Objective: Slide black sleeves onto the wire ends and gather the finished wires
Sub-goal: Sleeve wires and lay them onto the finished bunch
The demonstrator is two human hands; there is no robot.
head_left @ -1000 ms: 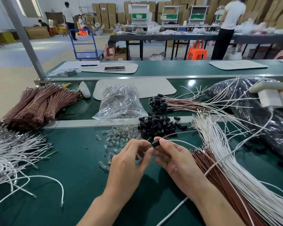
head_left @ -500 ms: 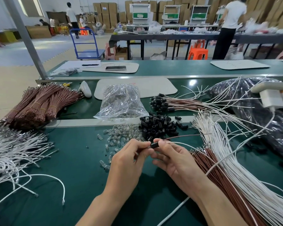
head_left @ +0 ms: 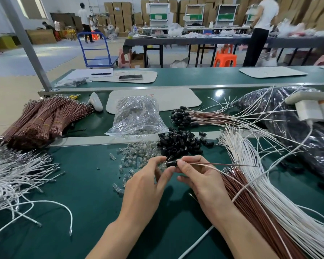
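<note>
Near centre, just above the counter [head_left: 86,184], the left hand [head_left: 146,186] pinches a small black sleeve [head_left: 171,163]; the right hand [head_left: 202,184] pinches the wire [head_left: 223,164] just right of it. The wire is light and floppy, so a hold close to the tip likely stops buckling.

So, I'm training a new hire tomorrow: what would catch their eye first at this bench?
The left hand pinches a black sleeve mid-bench; the right hand pinches the wire pair at its end. Just behind sits a heap of loose sleeves; white wires fan along the right.
</note>
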